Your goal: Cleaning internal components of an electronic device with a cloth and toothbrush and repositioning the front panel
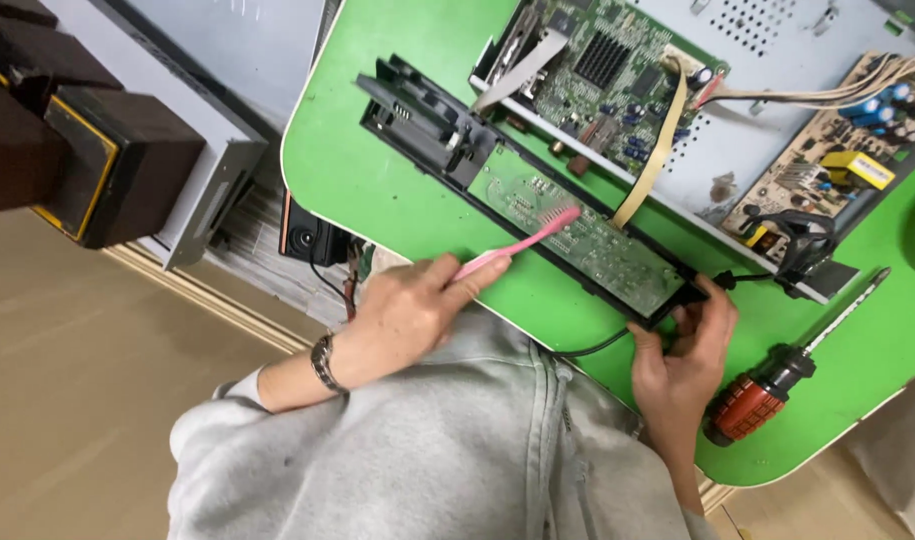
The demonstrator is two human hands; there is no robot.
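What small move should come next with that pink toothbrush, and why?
Probably a short sweep of the bristles along the board. The left hand holds the pink toothbrush with its head already resting on the green circuit board, while the right hand grips the end of the black panel that carries it, steadying it.

Green worktop (pixel 377 150) before me: black front panel (pixel 427 125) with long circuit board, open metal chassis (pixel 767 110) with boards, red-handled screwdriver (pixel 752 400) near edge.
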